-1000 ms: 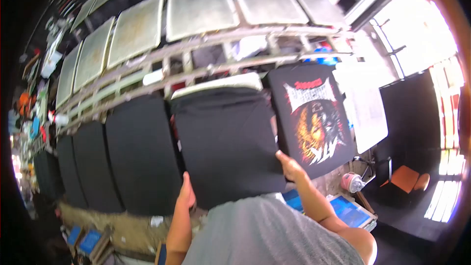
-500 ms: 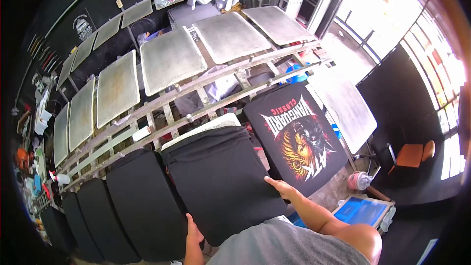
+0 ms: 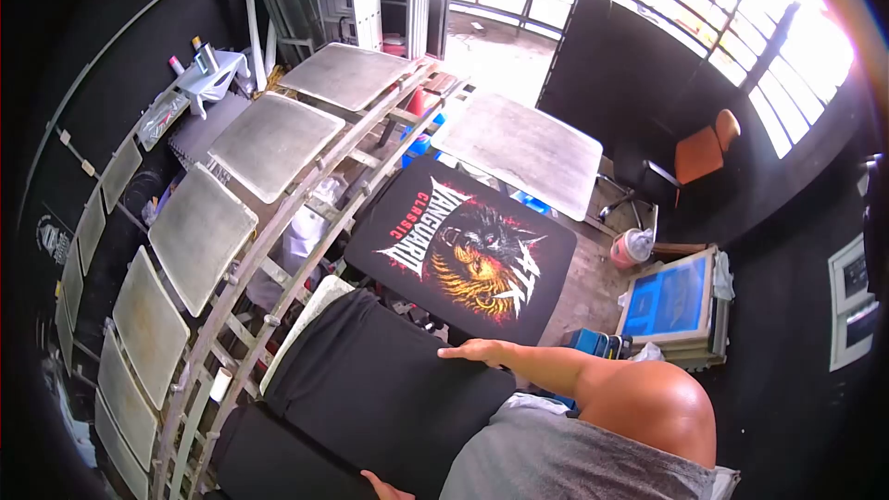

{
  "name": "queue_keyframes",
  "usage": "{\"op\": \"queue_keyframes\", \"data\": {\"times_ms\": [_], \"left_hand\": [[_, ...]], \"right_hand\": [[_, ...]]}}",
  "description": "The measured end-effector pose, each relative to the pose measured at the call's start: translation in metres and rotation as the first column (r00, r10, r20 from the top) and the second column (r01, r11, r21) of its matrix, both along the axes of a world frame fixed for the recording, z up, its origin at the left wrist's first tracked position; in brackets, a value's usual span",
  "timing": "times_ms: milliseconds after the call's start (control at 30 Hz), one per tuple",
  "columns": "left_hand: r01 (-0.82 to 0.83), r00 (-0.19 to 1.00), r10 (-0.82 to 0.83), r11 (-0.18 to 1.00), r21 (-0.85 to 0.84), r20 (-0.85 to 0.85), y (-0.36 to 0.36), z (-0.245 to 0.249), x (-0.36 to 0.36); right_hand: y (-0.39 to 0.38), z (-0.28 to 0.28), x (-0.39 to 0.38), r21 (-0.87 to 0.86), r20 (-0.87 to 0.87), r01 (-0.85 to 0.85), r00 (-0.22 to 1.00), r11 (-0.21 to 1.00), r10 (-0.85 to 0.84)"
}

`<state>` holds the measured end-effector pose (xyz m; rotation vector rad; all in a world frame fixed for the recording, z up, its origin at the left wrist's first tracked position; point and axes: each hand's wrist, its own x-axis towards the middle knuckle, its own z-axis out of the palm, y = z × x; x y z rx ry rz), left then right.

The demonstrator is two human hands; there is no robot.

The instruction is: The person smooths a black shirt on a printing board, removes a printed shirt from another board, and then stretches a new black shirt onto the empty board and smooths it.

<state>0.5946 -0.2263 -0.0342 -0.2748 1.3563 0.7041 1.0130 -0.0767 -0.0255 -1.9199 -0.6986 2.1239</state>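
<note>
The right hand [image 3: 477, 352] lies palm down on the black shirt [image 3: 370, 389], at the shirt's 3 o'clock edge. Its fingers are stretched out flat, pressing on the cloth and gripping nothing. The black shirt is pulled over a board at 6 o'clock from the picture's centre. The left hand [image 3: 384, 484] shows only as a sliver at the bottom edge, touching the shirt's near hem at 6 o'clock. I cannot tell whether it pinches the cloth or just rests there. At 12 o'clock from the right hand, just beside the black shirt, a printed shirt [image 3: 463, 245] lies on its own board, with a white, red and orange design. Beyond it at 1 o'clock is a grey board [image 3: 519, 148]. A blue-faced screen frame [image 3: 671, 296] sits at 3 o'clock, with what may be a pink bucket [image 3: 632, 245] just beside it and an orange chair [image 3: 704, 143] farther off at 2 o'clock
</note>
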Motion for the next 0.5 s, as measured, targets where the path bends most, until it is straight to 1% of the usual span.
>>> {"op": "queue_keyframes", "data": {"times_ms": [33, 67, 167, 233, 267, 333, 367, 433, 500], "left_hand": [[-0.007, 1.0, 0.007, 1.0, -0.018, -0.003, -0.002, -0.002, -0.001], [-0.012, 1.0, 0.012, 1.0, -0.02, -0.006, -0.004, -0.004, -0.003], [-0.061, 0.998, 0.06, 0.998, -0.027, -0.025, 0.002, 0.014, 0.006], [0.053, 0.988, -0.049, 0.998, 0.021, -0.146, 0.003, 0.023, 0.012], [0.037, 0.988, -0.034, 0.999, 0.021, -0.15, 0.002, 0.022, 0.01], [-0.06, 0.997, 0.059, 0.998, -0.024, -0.052, 0.003, 0.016, 0.005], [-0.079, 0.995, 0.078, 0.997, -0.022, -0.056, 0.002, 0.007, 0.001], [-0.085, 0.996, 0.084, 0.993, 0.084, 0.008, -0.005, -0.02, -0.008], [-0.084, 0.995, 0.071, 0.979, 0.187, 0.072, -0.011, -0.042, -0.015]], "right_hand": [[0.0, -0.007, 0.002, -0.016, -0.059, -0.004, 0.998, 1.0, 0.003], [0.0, -0.014, 0.003, -0.018, -0.062, -0.009, 0.998, 1.0, 0.007], [-0.001, -0.02, 0.002, -0.02, -0.022, 0.002, 1.0, 1.0, -0.002], [0.001, -0.004, 0.002, -0.035, -0.054, 0.02, 0.998, 0.999, -0.021], [0.002, 0.007, 0.001, -0.035, -0.058, 0.004, 0.998, 0.999, -0.006], [0.006, 0.027, -0.002, -0.064, -0.085, 0.027, 0.996, 0.998, -0.032], [0.007, 0.018, -0.002, -0.062, -0.089, 0.008, 0.996, 0.998, -0.014], [0.007, -0.006, 0.0, -0.079, -0.027, 0.015, 0.999, 0.997, -0.017], [0.007, -0.009, 0.0, -0.072, -0.017, 0.0, 1.0, 0.997, -0.001]]}}
